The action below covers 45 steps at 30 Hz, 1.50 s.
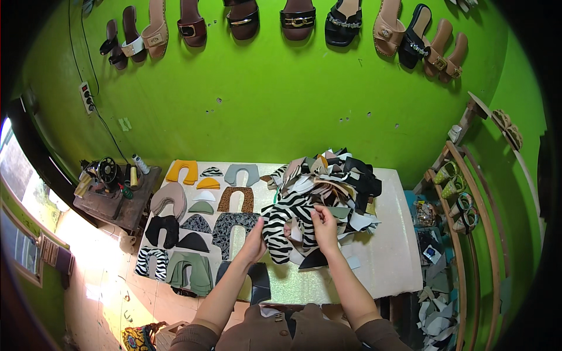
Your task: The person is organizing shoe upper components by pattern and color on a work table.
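Between my two hands hangs a zebra-striped U-shaped shoe upper piece [276, 235], held up over the table [386, 257]. My left hand [254, 244] grips its left edge. The right side is pinched by my right hand [325, 229], thumb and fingers closed on it. Just behind it rises a heap of mixed scraps [328, 181] in black, white, tan and stripes. On the left lie sorted cut pieces: a mustard U shape [174, 171], a leopard-print one [227, 199], a dark patterned one [221, 227], a green stack [199, 282] and a zebra-striped stack [142, 261].
A sewing machine [106, 172] stands on a small wooden table [140, 199] at the left. Wooden rack rails [459, 257] with sandals rise at the right, with more scraps [436, 319] below. Finished sandals [297, 26] hang along the green wall.
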### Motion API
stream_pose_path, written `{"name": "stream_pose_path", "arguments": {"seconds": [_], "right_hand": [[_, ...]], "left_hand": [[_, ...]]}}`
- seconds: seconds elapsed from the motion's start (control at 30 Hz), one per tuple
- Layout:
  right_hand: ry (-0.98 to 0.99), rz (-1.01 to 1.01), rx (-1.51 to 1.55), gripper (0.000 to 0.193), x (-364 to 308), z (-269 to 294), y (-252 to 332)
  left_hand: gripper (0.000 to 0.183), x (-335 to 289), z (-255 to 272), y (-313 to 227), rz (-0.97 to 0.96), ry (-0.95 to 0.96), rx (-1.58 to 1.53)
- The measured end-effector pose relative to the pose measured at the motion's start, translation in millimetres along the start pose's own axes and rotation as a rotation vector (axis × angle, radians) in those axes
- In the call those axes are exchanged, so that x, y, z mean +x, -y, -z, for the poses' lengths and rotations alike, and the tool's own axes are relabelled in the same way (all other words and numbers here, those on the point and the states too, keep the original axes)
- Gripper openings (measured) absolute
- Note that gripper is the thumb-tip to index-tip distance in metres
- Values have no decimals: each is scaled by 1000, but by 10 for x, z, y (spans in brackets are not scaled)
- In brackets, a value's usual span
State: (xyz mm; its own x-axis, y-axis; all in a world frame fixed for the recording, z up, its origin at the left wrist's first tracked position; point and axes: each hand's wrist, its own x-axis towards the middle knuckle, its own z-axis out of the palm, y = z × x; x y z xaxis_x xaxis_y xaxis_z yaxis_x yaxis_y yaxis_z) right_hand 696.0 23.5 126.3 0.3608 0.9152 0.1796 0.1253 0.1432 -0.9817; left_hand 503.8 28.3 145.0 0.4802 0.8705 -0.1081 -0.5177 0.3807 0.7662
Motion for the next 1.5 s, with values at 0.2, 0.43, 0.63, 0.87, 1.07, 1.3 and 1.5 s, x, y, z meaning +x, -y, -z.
{"name": "stream_pose_path", "arguments": {"seconds": [0.2,0.43,0.63,0.87,1.07,1.3,1.5], "right_hand": [[10,635,-737,53,-269,-18,477],[314,689,-777,40,-201,127,388],[356,761,-689,37,-215,83,486],[357,822,-723,41,-289,-57,510],[319,786,-744,36,-322,-135,466],[232,612,-782,35,-444,-298,406],[197,577,-790,41,-531,-441,343]], "left_hand": [[40,-32,49,-4,12,-129,105],[53,-66,-8,-47,127,-59,107],[67,-126,40,-59,219,-19,262],[65,-215,-5,-161,251,-5,286],[65,-251,152,-144,220,18,234],[68,-297,390,-143,214,-2,252],[48,-379,479,-217,241,59,237]]}}
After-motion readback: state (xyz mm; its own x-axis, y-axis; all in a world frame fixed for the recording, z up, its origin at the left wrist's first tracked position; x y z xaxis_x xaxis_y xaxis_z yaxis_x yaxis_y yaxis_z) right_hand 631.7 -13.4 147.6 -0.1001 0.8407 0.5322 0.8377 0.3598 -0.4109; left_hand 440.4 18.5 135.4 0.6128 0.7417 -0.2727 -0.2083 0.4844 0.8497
